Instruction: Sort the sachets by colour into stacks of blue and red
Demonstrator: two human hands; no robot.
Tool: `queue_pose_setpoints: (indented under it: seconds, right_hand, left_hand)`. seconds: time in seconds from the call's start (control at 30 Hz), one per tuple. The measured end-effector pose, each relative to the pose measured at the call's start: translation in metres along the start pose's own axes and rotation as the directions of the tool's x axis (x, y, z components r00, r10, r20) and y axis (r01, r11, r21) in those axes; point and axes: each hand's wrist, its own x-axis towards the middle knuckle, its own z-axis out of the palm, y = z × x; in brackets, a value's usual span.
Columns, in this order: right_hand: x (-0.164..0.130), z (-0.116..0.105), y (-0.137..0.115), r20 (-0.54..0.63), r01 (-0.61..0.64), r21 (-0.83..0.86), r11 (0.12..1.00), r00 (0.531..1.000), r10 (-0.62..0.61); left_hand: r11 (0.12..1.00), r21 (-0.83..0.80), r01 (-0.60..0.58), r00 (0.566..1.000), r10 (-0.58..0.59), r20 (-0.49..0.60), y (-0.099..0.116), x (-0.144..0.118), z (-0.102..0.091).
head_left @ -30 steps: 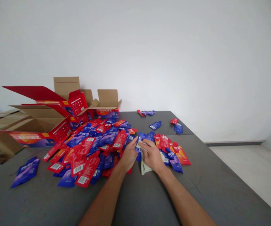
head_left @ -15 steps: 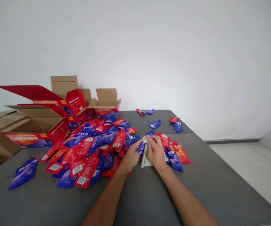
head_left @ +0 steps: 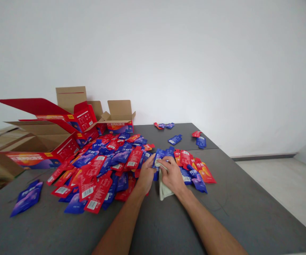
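Observation:
A big heap of red and blue sachets (head_left: 107, 163) covers the middle of the dark grey table (head_left: 169, 219). At the heap's right edge my left hand (head_left: 145, 175) pinches a blue sachet (head_left: 156, 159) and holds it in place. My right hand (head_left: 172, 174) grips a pale green cloth (head_left: 163, 189) and presses it against that sachet. The cloth's loose end hangs out below my palm onto the table. More red and blue sachets (head_left: 195, 171) lie just right of my right hand.
Opened red cardboard boxes (head_left: 62, 131) with brown flaps stand at the back left. A few loose sachets (head_left: 175, 140) lie near the far edge, and two blue ones (head_left: 27, 198) at the near left. The table's right edge drops to a pale floor (head_left: 280, 187).
My right hand pushed the cloth forward over the sachet, then drew it back toward me. My left hand stayed on the sachet.

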Motion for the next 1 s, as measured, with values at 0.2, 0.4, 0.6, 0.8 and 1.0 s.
queue_pose_setpoints:
  seconds: [0.2,0.4,0.6,0.8,1.0]
  right_hand:
    - [0.007,-0.012,0.001,-0.256,-0.097,0.013,0.995,0.962,0.097]
    - [0.006,-0.01,-0.005,-0.211,-0.018,0.074,0.997,0.977,0.034]
    - [0.001,-0.004,-0.019,-0.112,0.06,0.127,0.99,0.993,-0.046]
    - [0.001,-0.004,-0.018,-0.105,0.037,0.077,0.996,0.994,-0.029]
    - [0.009,-0.016,-0.005,-0.28,-0.038,-0.066,0.997,0.96,0.018]
  left_hand:
    - [0.992,0.111,-0.057,0.982,0.076,-0.175,-0.001,0.004,-0.006]
    - [1.0,0.024,0.013,0.979,-0.008,-0.202,-0.003,0.006,-0.009]
    - [0.961,-0.243,0.134,0.986,-0.155,-0.068,-0.001,-0.001,0.01]
    - [0.946,-0.309,0.102,0.987,-0.136,-0.09,0.004,0.0,0.013]
    - [0.945,-0.244,0.216,0.976,-0.208,0.061,0.006,-0.006,0.013]
